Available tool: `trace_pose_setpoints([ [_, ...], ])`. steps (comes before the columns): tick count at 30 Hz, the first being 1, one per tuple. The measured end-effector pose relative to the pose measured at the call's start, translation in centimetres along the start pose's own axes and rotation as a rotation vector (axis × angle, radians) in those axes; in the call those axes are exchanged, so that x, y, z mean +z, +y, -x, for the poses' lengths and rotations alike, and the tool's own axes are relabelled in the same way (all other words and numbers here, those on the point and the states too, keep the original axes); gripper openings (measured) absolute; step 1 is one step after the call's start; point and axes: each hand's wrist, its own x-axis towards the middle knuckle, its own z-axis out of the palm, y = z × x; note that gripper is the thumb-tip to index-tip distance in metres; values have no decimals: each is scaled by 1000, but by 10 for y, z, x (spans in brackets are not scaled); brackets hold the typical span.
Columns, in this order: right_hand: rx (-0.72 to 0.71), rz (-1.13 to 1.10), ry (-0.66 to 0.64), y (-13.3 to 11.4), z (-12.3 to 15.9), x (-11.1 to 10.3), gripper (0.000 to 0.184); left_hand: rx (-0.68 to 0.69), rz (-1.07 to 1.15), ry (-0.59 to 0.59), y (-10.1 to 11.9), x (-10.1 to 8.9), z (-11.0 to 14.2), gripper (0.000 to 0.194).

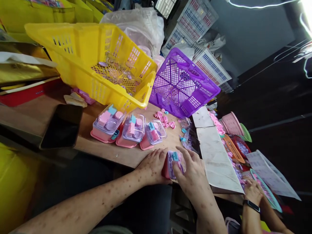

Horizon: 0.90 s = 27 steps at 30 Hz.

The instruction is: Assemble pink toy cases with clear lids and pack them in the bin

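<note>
At the table's front edge sits a small pink plastic box [167, 165] with a clear domed lid and pink, purple and blue toy pieces under it. My left hand [154, 165] is wrapped against its left side. My right hand [191, 170] grips the lid from the right, thumb and fingers curved over it, hiding part of the dome. To the left stand three similar boxes in a row: one box [108, 125], a middle box [131, 130] and a box [153, 134] nearest my left hand.
Behind the boxes are a yellow basket [80, 73] and a tilted purple basket [185, 84]. Loose pink pieces [164, 119] lie on the table [102, 154]. A black phone [62, 126] rests at left. On the right, beyond cardboard [216, 159], is another person's hand [252, 191].
</note>
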Motion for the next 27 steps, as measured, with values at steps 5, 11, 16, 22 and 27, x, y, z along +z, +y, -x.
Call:
trace_pose_setpoints([
  [5, -1, 44, -75, 1, -3, 14, 54, 22, 10, 13, -1, 0, 1, 136],
  [11, 78, 20, -148, -1, -7, 17, 60, -7, -7, -22, 0, -1, 1, 140],
  [16, 113, 60, -159, -11, -7, 16, 62, 14, -46, -27, -2, 0, 3, 136],
  [22, 170, 37, -158, -19, -6, 17, 56, 28, -45, -16, -3, 0, 2, 126],
  [27, 157, 42, -110, -25, -5, 19, 57, 48, -60, -4, -3, -1, 3, 122],
])
